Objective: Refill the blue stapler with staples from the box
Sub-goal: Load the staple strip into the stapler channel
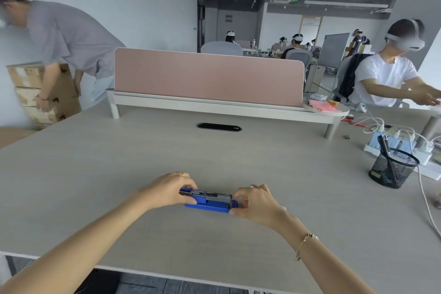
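Stapler (208, 201) lies flat on the desk (214, 150), close to the near edge and about midway along it, its length running left to right. Its blue base sits on the wood; above that a grey metal channel shows, though whether any staples lie in it is too small to make out.

Left hand (167, 190) is curled over the left end, fingers on top and thumb against the near side, pinching that end so that it is hidden. Right hand (254, 200) closes on the right end the same way, fingertips on the metal part and thumb along the blue base, covering the tip. A ring shows on each hand, and a bracelet (305, 243) hangs on the right wrist. Both forearms are cut off by the bottom of the view.

No part of a staple box can be picked out near the hands.

Toward the right edge stands a black mesh pen cup (392, 168) with a dark pen or two, and behind it a power strip (405, 148) with white cables, partly cut off. Along the far edge runs a pink divider (207, 77) on a raised shelf. People sit or bend beyond the desk, blurred.
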`<state>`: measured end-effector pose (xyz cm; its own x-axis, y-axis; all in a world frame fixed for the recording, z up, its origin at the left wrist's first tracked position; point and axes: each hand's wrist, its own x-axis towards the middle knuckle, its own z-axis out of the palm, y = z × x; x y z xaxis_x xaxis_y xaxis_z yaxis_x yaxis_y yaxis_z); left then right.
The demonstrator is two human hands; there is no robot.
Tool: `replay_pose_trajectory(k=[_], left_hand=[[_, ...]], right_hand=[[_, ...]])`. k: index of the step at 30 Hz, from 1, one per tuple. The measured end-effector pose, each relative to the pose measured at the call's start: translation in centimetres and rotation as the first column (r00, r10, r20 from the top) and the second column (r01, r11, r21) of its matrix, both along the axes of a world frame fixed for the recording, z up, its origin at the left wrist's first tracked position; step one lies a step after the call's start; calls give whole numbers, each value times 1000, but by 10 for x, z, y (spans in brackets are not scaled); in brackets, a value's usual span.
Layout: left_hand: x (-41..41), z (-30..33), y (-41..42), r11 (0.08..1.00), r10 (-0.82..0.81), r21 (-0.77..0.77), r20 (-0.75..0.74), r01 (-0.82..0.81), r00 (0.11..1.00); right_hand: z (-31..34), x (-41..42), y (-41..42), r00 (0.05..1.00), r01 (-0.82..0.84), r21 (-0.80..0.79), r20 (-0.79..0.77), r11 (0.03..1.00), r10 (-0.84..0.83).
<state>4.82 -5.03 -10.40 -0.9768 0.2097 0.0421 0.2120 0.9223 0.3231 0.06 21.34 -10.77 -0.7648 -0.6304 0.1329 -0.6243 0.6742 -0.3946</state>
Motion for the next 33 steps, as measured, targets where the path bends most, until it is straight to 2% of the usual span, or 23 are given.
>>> replay_pose_trajectory(k=[3,9,18,24,33], left_hand=[[10,-5,-21,997,47,55,38,-49,998],[27,-14,-58,972,152,177,42,-157,987],[25,9,-60,987,110,103,106,-121,988],[19,41,-48,992,91,85,61,-96,994],[11,56,-21,959,134,257,-27,-123,991]], right_hand=[[-1,-2,0,999,2,1,-33,1000,-2],[-3,-6,-4,1000,12,22,22,1000,-12],[-1,-3,-3,994,17,17,106,1000,-18],[-2,-4,-3,990,27,-14,137,1000,-25],[-7,-4,-4,989,54,-35,138,998,-49]])
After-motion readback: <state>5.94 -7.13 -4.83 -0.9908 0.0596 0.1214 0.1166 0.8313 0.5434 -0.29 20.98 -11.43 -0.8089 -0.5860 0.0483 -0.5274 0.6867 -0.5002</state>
